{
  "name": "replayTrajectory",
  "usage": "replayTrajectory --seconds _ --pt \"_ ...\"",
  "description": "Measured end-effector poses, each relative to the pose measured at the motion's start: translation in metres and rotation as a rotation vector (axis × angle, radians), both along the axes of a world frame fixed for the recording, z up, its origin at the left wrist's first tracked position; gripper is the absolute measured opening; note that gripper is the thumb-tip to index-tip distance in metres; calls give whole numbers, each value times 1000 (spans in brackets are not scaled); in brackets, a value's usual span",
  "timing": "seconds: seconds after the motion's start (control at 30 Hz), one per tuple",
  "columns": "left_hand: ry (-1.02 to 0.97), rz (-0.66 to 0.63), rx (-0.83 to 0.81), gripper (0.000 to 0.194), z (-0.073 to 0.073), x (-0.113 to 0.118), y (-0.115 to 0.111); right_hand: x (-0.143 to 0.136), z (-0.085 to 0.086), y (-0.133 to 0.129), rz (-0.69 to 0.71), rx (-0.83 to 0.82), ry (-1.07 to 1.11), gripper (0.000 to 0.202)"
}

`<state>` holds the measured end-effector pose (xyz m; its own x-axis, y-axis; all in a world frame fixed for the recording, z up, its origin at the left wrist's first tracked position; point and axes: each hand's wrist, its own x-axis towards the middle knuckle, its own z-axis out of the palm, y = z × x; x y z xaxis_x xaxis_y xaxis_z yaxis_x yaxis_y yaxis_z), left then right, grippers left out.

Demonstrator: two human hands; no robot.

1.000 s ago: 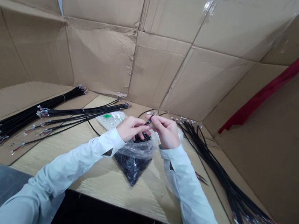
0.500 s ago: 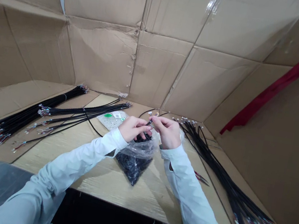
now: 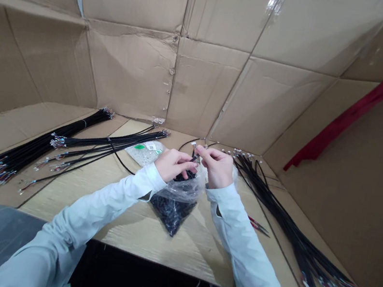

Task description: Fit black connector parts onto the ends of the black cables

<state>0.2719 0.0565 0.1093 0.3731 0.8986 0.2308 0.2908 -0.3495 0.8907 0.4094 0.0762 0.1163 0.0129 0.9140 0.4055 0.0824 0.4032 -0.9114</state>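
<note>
black cable end point(image 3: 194, 157), one, white connector point(image 3: 193, 144) at tip: raised near bag mouth, pinched between thumb and fingers of left hand point(image 3: 171, 164) and right hand point(image 3: 219, 169), likely two-handed for steadiness; exact contact partly hidden
clear bag point(image 3: 182, 192), one: small black pieces inside, beneath hands, presumably for short reach
second clear bag point(image 3: 143, 156), one: pale contents, green mark, beyond left forearm
left cable bundle point(image 3: 71, 129), tied; right cable bundle point(image 3: 283, 223): strands laid lengthwise, perhaps against tangling

Head-height view down at both hands point(image 3: 197, 168)
</note>
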Motion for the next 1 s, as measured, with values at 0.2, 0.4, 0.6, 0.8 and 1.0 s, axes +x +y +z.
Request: replayTrajectory --seconds 0.2,0.4,0.6,0.8,1.0 --pt "-40 14 14 28 -2 0 3 -2 -7 2 43 -14 61 34" --pt "-122 -33 -57 28 -3 -1 6 -5 -18 6 173 -26 141 36" --pt "-236 -93 -134 31 -1 -2 9 -11 -15 2 281 -133 298 45" --pt "-318 -199 -215 29 0 -5 13 -14 -15 -2 354 -157 337 45" --pt "-363 -209 -235 34 0 -3 8 -14 -14 -5 351 -134 344 41"
